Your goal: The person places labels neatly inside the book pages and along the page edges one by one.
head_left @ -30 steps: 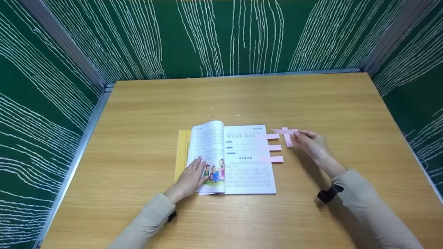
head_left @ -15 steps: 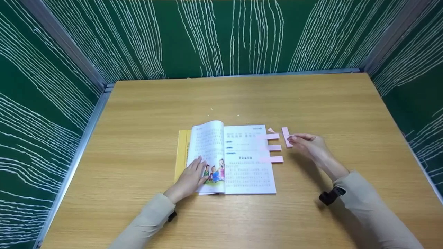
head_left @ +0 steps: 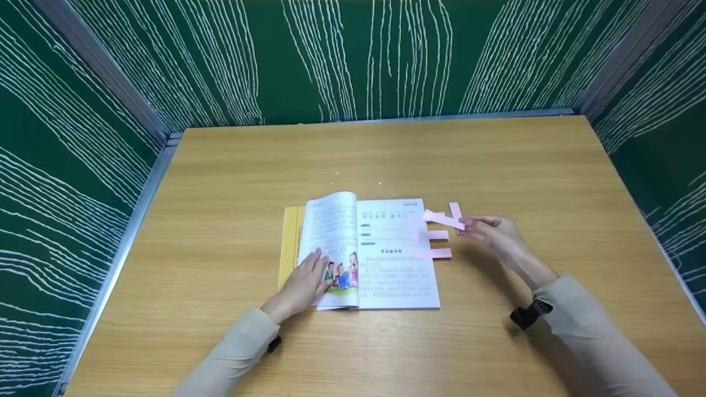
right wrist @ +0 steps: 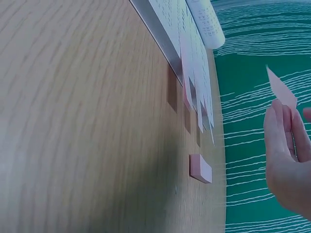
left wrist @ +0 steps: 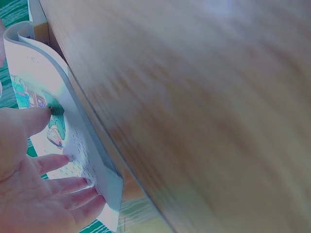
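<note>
An open book (head_left: 394, 281) lies on the table, its left page curling up. My left hand (head_left: 300, 286) rests on that page over the lower picture, fingers spread and fairly straight; the left wrist view shows its fingertips against the page (left wrist: 43, 68). Between thumb and fingers, my right hand (head_left: 499, 240) pinches a pink sticky tab (head_left: 445, 220), held above the book's right edge. Pink tabs (head_left: 439, 235) stick out from that edge; the held one partly covers the uppermost. Just beside them sits a small pad of pink sticky tabs (right wrist: 200, 169), partly behind the held tab in the head view.
A yellow cover (head_left: 289, 248) shows under the book's left side. Tiny white scraps (head_left: 379, 183) lie on the wooden table (head_left: 220, 182) beyond the book. Green walls with white streaks (head_left: 303, 60) stand around the table's back and sides.
The tab in my right hand has turned; it lay level above the pad, and now slants with its free end over the page edge. My left hand has stayed in place.
</note>
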The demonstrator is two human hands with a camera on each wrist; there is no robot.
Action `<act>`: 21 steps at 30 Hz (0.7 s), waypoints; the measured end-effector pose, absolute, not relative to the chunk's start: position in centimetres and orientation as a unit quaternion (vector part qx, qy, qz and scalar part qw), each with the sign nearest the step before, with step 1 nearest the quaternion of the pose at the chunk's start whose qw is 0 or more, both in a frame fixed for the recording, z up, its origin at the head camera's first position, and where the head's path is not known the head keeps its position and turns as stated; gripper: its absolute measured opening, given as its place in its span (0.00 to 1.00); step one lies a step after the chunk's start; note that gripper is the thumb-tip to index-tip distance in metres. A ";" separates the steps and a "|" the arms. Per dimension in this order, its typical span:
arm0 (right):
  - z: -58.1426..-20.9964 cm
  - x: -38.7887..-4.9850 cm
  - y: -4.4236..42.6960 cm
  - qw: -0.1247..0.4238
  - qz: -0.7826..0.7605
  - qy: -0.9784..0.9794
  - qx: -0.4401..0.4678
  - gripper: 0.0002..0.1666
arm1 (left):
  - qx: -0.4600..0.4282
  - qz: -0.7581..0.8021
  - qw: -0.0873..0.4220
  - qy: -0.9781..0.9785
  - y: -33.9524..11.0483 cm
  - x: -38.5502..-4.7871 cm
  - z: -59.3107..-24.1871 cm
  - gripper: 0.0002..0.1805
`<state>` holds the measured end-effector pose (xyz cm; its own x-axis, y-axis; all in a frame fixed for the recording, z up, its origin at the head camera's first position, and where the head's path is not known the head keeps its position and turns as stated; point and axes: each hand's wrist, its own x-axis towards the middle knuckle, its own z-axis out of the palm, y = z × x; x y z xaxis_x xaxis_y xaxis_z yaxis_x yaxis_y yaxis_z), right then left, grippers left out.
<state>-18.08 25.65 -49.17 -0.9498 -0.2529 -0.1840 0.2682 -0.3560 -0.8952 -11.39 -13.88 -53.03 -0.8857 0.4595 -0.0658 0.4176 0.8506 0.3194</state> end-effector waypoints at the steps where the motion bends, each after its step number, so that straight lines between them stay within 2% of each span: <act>1: -49.3 -18.1 25.7 0.159 -0.822 0.546 0.006 0.07 | 0.228 0.149 0.072 0.960 -13.9 -11.4 -53.0 0.30; 9: -51.7 -18.7 26.4 0.150 -0.798 0.581 -0.052 0.09 | 0.224 0.148 0.076 0.960 -13.8 -11.4 -52.9 0.30; 11: -50.5 -18.1 25.8 0.138 -0.757 0.638 -0.027 0.09 | 0.220 0.146 0.080 0.961 -13.8 -11.4 -52.9 0.30; 16: -50.7 -17.8 25.7 0.146 -0.696 0.702 -0.025 0.09 | 0.221 0.147 0.082 0.961 -13.8 -11.5 -52.9 0.30; 21: -50.5 -17.3 25.4 0.142 -0.629 0.763 -0.039 0.15 | 0.224 0.143 0.081 0.960 -13.8 -11.5 -52.9 0.30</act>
<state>-17.27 25.44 -50.51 -0.9566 -0.2378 -0.1682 0.1200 0.2046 -0.9715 -11.46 -13.81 -52.91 -0.8859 0.4546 -0.0922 0.4079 0.8582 0.3118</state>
